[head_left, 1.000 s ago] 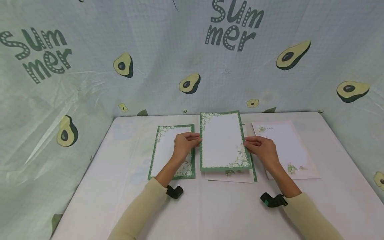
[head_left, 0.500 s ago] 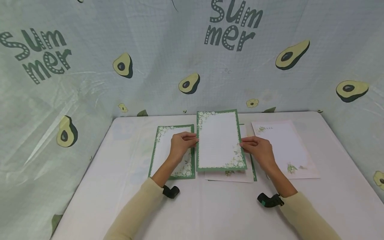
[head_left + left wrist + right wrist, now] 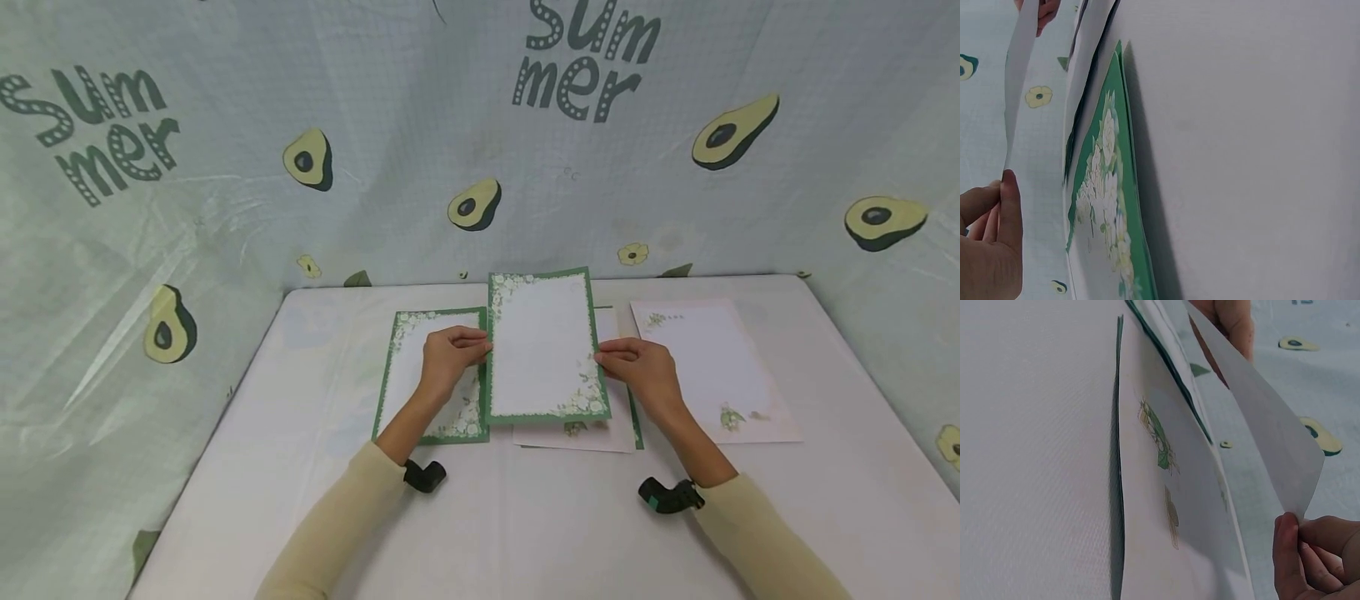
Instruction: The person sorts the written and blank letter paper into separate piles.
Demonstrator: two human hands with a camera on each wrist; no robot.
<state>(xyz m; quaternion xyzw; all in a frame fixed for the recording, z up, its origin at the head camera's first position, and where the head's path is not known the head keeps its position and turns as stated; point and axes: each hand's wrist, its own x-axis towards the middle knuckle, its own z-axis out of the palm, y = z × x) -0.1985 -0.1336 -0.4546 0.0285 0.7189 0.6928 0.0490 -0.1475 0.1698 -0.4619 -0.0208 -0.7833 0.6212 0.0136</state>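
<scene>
A sheet of paper (image 3: 546,346) with a green floral border is held up over the middle of the table. My left hand (image 3: 448,360) pinches its left edge between thumb and fingers, and my right hand (image 3: 643,371) pinches the right edge. Both wrist views show the sheet's plain underside, raised above the papers below. Beneath it lies a middle pile with a pale pink sheet (image 3: 577,438) on top and a green edge peeking out; much of this pile is hidden. At left, partly behind my left hand, lies another green-bordered pile (image 3: 472,433).
A pale pink stack of paper (image 3: 723,375) with small plant prints lies at right, partly behind the right arm. All of it rests on a white-covered table (image 3: 525,533). A curtain (image 3: 405,125) printed with avocados stands along the table's back edge.
Both hands have carried the green-bordered sheet a little to the left, from over the middle pile toward the left pile. The piles on the table stay where they were.
</scene>
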